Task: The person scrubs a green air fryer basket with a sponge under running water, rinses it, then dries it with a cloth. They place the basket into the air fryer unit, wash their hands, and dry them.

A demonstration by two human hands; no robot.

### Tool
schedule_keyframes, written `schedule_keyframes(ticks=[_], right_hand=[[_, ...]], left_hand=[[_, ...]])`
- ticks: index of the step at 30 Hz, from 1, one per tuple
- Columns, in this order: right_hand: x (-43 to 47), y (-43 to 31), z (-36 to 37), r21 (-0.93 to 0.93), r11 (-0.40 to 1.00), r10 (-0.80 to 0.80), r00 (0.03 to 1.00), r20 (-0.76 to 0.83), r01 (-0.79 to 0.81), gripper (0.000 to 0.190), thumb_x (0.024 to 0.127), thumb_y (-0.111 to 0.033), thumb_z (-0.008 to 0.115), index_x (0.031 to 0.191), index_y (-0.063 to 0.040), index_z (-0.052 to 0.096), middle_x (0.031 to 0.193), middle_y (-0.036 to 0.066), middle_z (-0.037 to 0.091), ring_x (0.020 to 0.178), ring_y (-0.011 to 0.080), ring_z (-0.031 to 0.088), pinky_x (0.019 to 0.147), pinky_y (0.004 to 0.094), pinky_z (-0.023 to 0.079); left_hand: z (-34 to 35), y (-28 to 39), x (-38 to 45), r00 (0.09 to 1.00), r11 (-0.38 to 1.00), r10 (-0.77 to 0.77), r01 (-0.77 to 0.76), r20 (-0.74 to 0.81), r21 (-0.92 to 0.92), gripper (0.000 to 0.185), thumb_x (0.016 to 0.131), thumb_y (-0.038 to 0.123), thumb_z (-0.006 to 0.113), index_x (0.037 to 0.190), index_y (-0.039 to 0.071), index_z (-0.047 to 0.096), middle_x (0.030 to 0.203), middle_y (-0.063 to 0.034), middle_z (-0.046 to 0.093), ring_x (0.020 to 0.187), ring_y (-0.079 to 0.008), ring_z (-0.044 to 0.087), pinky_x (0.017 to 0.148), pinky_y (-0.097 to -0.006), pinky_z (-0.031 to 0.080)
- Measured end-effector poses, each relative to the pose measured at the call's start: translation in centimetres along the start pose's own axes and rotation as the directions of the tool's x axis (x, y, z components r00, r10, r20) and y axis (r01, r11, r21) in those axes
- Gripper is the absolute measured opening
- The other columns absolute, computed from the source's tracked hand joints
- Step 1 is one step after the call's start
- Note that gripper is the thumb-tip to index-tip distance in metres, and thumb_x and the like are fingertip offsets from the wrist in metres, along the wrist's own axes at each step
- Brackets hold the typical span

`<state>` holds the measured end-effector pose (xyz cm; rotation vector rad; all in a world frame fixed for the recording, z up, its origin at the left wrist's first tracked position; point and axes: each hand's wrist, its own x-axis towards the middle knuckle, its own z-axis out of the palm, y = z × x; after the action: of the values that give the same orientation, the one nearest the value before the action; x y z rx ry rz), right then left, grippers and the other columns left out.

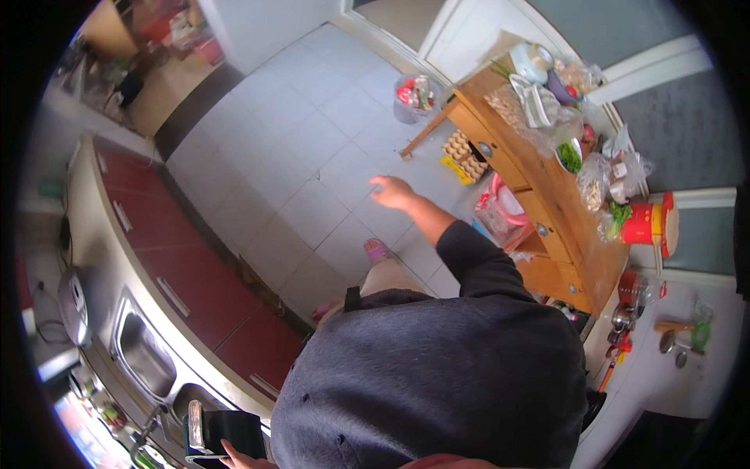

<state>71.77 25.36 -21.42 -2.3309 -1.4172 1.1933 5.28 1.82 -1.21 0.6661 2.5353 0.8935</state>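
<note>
My right hand (391, 192) reaches forward over the tiled floor (316, 146), its fingers loosely bent and apart, with nothing in it. My left hand (239, 458) is at the bottom edge, partly cut off by the picture. Its fingers lie against a dark, box-like object (237, 431) with a shiny silvery strip along one side. I cannot tell what this object is. It overlaps part of the double steel sink (149, 354) and stands near the faucet (149, 431) in the picture.
Dark red cabinets (176, 258) line the left under a steel counter (111, 293) bearing a round metal lid (75, 305). A wooden table (562, 234) on the right carries bagged food and greens. Beside it are a bin (413, 99), egg trays (463, 155) and a pink basin (508, 199).
</note>
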Motion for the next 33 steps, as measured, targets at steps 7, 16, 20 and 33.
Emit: schedule_keyframes(ticks=[7, 16, 20, 33], right_hand=[[-0.9, 17.2, -17.1, 0.059, 0.998, 0.067, 0.567, -0.821, -0.032, 0.031, 0.088, -0.016, 0.063, 0.117, -0.008, 0.067, 0.101, 0.018, 0.072, 0.094, 0.0312, 0.069, 0.085, 0.0391, 0.053], [-0.5, 38.3, -38.8, -0.152, 0.51, 0.488, 0.43, -0.76, -0.847, 0.035, 0.092, -0.034, 0.058, 0.12, -0.016, 0.068, 0.121, 0.017, 0.067, 0.12, 0.032, 0.06, 0.102, 0.0513, 0.045], [-0.7, 42.1, -45.6, -0.131, 0.828, -0.045, 0.168, -0.985, -0.545, 0.035, 0.102, -0.028, 0.046, 0.122, -0.003, 0.059, 0.118, 0.02, 0.065, 0.106, 0.0336, 0.064, 0.096, 0.0462, 0.048], [-16.3, -16.6, -20.1, 0.311, 0.006, -0.866, 0.161, -0.473, 0.95, 0.041, 0.089, -0.014, 0.069, 0.126, -0.001, 0.059, 0.132, 0.018, 0.059, 0.118, 0.0316, 0.06, 0.1, 0.0441, 0.049]], left_hand=[[7.3, 6.4, -3.1, 0.977, 0.979, 0.202, -0.202, 0.067, -0.003, 0.064, 0.084, 0.024, 0.066, 0.14, -0.002, 0.047, 0.13, -0.0222, 0.057, 0.116, -0.0312, 0.056, 0.102, -0.0433, 0.044], [16.3, 16.2, -4.7, 0.958, 0.94, 0.188, -0.111, 0.216, -0.322, 0.074, 0.083, 0.027, 0.076, 0.143, 0.001, 0.043, 0.126, -0.02, 0.059, 0.108, -0.0302, 0.063, 0.091, -0.0435, 0.054], [20.4, 23.6, -12.1, 0.969, 0.827, 0.084, 0.061, 0.23, -0.559, 0.044, 0.086, 0.013, 0.074, 0.126, 0.005, 0.059, 0.109, -0.0128, 0.069, 0.093, -0.0277, 0.069, 0.076, -0.043, 0.06], [25.3, 23.0, -14.3, 0.878, 0.8, 0.378, -0.151, 0.293, -0.581, 0.042, 0.091, 0.01, 0.07, 0.128, -0.003, 0.052, 0.106, -0.0075, 0.065, 0.098, -0.0133, 0.059, 0.087, -0.0255, 0.048]])
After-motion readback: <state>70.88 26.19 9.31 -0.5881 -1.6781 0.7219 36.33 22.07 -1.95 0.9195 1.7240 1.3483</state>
